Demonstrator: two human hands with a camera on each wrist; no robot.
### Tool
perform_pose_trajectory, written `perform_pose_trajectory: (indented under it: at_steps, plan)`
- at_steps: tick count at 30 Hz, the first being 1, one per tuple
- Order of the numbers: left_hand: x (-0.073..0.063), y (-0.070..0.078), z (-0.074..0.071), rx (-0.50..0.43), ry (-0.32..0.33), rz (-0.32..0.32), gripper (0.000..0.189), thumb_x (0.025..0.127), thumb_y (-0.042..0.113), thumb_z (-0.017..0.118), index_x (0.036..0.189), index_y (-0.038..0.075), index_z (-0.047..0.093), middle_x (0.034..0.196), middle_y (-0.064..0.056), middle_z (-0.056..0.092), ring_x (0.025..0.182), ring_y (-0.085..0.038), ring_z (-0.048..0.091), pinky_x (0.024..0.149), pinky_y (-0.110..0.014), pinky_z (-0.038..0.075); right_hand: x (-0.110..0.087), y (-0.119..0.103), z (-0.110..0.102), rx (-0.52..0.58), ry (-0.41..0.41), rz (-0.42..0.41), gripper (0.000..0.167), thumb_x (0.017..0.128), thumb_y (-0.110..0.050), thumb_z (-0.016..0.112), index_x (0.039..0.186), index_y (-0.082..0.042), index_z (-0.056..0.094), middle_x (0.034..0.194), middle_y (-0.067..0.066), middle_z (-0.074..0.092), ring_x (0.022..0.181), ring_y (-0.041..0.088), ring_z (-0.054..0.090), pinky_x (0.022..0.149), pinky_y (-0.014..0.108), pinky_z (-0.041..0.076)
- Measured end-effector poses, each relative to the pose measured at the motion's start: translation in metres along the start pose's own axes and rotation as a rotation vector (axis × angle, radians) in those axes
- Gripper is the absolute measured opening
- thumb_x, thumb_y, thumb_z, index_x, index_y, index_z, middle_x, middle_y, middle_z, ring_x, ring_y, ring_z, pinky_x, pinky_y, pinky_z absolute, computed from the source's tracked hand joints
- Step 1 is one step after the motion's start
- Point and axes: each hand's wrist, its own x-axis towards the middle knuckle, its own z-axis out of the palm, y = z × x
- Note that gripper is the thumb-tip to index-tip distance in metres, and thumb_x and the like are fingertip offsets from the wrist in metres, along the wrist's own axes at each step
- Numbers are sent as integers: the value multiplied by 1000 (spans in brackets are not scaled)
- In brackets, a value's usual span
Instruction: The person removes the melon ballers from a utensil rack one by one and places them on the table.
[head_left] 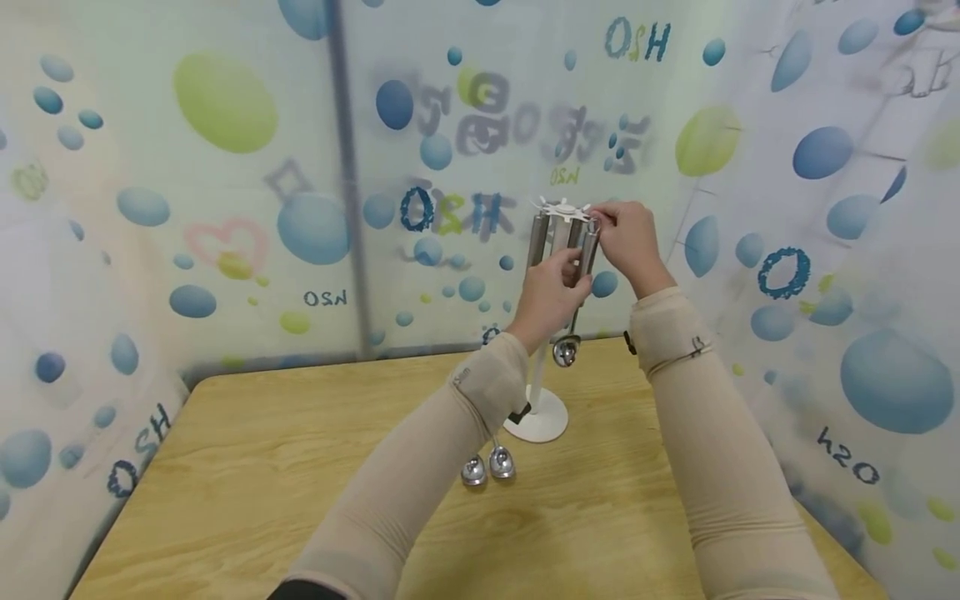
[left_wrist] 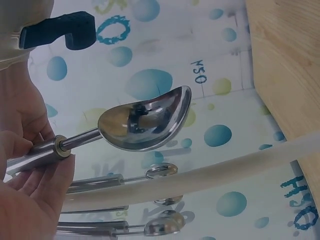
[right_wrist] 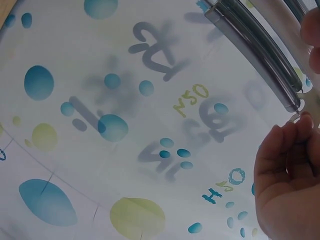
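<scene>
A steel scoop (left_wrist: 142, 122) with a thick tubular handle and a deep, pointed bowl hangs at the right side of a white stand (head_left: 538, 425) with a spoked top. My left hand (head_left: 551, 292) holds that handle between thumb and fingers, its lower end showing in the left wrist view. At the handle's top end, beside the spokes, my right hand (head_left: 628, 240) pinches the small hanging loop. In the right wrist view its fingers (right_wrist: 280, 150) cover most of the loop. Other steel handles (head_left: 537, 240) hang from the same top, partly behind my left hand.
Two shiny bowls (head_left: 501, 461) show below my left sleeve, their upper parts hidden by it. The stand's round base rests on a wooden table (head_left: 300, 467). Curtains (head_left: 247, 183) with blue and green ovals surround the table at the back and sides.
</scene>
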Motion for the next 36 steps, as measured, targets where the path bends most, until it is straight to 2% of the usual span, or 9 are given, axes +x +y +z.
perform_pose_trajectory:
  at_steps: [6, 11, 21, 26, 31, 36]
  plan:
    - [-3, -2, -4, -2, -10, 18, 37, 100, 13, 63, 136, 7, 61, 98, -3, 74, 78, -8, 68, 69, -24, 54, -1, -2, -1, 19, -7, 14, 28, 106, -9, 53, 121, 6, 71, 108, 26, 71, 85, 37, 63, 69, 36, 47]
    - [-7, -7, -8, -23, -16, 25, 34, 99, 12, 64, 133, 6, 62, 95, -2, 73, 77, -7, 67, 69, -23, 54, -2, -3, 0, 26, -6, 6, 28, 106, -11, 53, 118, 5, 72, 93, 25, 70, 76, 31, 58, 61, 27, 41]
    - [-18, -11, -18, -74, -27, 0, 32, 97, 11, 67, 128, 4, 65, 108, -7, 72, 89, -12, 71, 70, -22, 58, -5, -3, 0, 40, -17, 4, 28, 106, -12, 52, 117, 4, 73, 81, 19, 65, 65, 21, 50, 58, 27, 39]
    - [-24, -16, -25, -88, -35, -15, 35, 98, 12, 67, 132, 5, 63, 106, -6, 72, 88, -11, 70, 69, -24, 59, -5, -5, 0, 45, -30, 26, 30, 107, -15, 52, 120, 3, 72, 80, 16, 64, 65, 21, 50, 56, 26, 39]
    - [-29, -22, -30, -91, -45, -27, 35, 99, 13, 65, 132, 4, 63, 105, -6, 72, 84, -9, 70, 68, -25, 59, -5, -7, -1, 33, -29, 28, 30, 107, -15, 52, 120, 3, 72, 82, 18, 65, 67, 22, 51, 59, 28, 40]
    - [-35, -27, -36, -88, -50, -37, 34, 100, 16, 64, 131, 2, 63, 105, -6, 72, 84, -9, 70, 67, -27, 59, -6, -6, -4, 42, -30, 37, 29, 107, -14, 52, 120, 3, 72, 81, 17, 66, 63, 17, 51, 57, 25, 41]
